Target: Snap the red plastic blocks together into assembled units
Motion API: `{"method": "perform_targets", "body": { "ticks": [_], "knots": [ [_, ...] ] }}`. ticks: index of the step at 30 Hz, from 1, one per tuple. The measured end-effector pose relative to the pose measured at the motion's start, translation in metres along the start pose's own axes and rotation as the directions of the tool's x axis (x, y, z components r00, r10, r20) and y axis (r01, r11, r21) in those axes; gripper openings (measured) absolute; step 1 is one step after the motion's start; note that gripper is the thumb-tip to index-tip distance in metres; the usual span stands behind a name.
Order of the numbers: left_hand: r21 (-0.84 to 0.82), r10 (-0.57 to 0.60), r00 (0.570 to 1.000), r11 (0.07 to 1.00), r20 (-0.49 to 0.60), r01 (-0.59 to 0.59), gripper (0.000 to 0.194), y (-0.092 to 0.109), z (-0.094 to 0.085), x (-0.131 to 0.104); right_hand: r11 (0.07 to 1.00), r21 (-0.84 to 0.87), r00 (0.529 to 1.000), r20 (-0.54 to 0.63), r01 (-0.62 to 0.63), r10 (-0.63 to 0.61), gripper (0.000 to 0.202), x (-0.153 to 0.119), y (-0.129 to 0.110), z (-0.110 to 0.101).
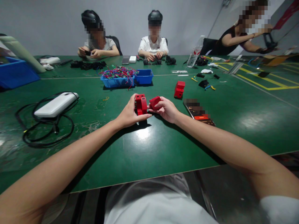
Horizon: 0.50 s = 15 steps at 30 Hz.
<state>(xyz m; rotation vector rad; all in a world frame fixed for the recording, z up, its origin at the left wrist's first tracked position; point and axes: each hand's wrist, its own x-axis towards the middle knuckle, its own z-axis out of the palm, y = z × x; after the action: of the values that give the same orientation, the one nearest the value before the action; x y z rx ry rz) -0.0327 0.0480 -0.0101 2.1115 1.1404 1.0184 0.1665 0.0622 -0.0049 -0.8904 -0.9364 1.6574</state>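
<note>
My left hand (131,112) is closed around a red plastic block (141,105) with notches and small holes, thumb below it and fingers behind. Just to the right, my right hand (166,109) grips a second red plastic piece (154,102), tilted, between thumb and fingers. The two pieces are close together above the green table (149,155); whether my right fingertips touch the left block I cannot tell. A third red block (179,89) stands on the table beyond my right hand.
A phone (198,113) lies right of my right hand. Left are a white power bank (57,105) and black cable (50,141). Ahead stand a blue bin (118,82) of wires and another blue bin (144,77). A bottle (195,54) and pliers (210,87) are farther right. Several people sit across.
</note>
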Motion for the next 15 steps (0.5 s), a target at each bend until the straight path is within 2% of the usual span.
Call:
{"method": "perform_targets", "body": {
  "ticks": [6,10,15],
  "knots": [
    [-0.01,0.007,1.0,1.0,-0.009,-0.007,0.096,-0.0014,0.0006,-0.0004,0.998,-0.055,0.999,0.028,0.041,-0.039,0.04,0.0003,0.0028,-0.0004],
    [0.002,0.038,0.999,0.999,-0.017,-0.038,0.094,-0.0005,0.0004,0.0,0.988,-0.109,0.994,0.043,0.105,-0.101,0.036,-0.0002,0.0049,0.0003],
    [0.005,0.033,0.999,0.999,-0.016,-0.033,0.094,-0.0007,0.0005,0.0,0.99,-0.117,0.997,0.027,0.082,-0.079,0.037,-0.0018,0.0042,0.0024]
  ]
}}
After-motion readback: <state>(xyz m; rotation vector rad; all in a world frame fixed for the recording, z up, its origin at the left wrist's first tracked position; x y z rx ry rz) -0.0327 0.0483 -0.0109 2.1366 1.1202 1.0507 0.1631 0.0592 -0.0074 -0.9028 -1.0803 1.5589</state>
